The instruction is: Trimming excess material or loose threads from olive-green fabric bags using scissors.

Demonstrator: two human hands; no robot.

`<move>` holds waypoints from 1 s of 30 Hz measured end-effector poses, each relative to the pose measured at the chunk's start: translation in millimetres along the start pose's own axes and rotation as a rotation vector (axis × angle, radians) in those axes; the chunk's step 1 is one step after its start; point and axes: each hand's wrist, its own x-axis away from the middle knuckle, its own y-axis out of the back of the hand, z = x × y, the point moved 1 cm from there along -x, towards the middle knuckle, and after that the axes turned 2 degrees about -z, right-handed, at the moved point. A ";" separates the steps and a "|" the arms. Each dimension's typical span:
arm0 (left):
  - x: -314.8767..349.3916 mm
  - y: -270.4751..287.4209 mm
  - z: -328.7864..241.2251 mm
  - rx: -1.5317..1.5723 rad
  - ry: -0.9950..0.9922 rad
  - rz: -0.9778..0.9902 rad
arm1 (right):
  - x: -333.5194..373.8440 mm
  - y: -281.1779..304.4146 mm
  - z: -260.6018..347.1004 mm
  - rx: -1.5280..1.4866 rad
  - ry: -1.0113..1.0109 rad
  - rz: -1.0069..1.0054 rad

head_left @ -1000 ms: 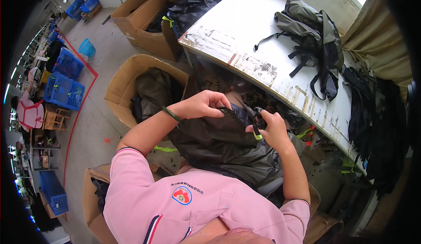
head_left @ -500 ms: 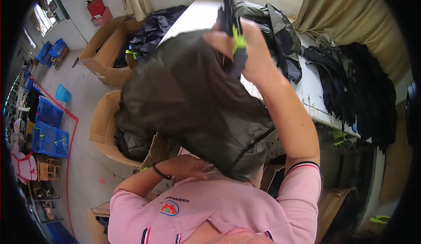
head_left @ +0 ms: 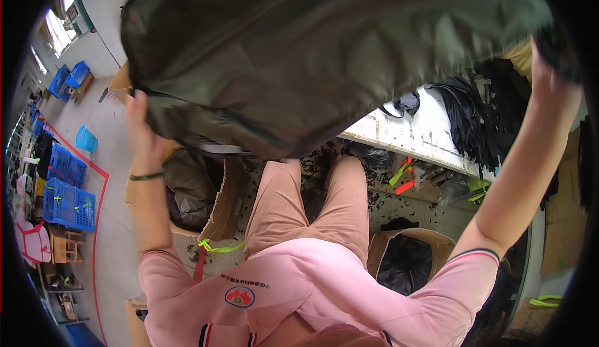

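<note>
A large piece of thin, shiny dark olive fabric (head_left: 324, 54) is spread wide in front of me and fills the upper part of the view. Its lower edge looks gathered, with a dark seam near the left corner. My left hand (head_left: 142, 129) grips that left edge, its fingers partly behind the cloth. At the far right, my right hand (head_left: 552, 79) is raised and closed on the fabric's other end, where a black edge or band shows. This hand is slightly blurred. The fabric hides most of the table's far side.
A white table (head_left: 412, 125) stands ahead right, with black straps or strips (head_left: 471, 119) piled on it. Cardboard boxes with dark cloth stand at my left (head_left: 228, 203) and right (head_left: 374, 253). Black scraps litter the floor. Blue crates (head_left: 68, 203) and a blue bucket (head_left: 86, 139) are farther left.
The fabric has gone from hanging bunched under my right hand to being stretched wide. My right hand moved far right; my left hand rose from my chest to its left edge. The black-handled tool is no longer visible.
</note>
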 end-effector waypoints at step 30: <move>240.8 -212.2 318.5 -0.436 0.818 1.863 | 194.8 502.1 8.6 -1.825 -0.872 1.885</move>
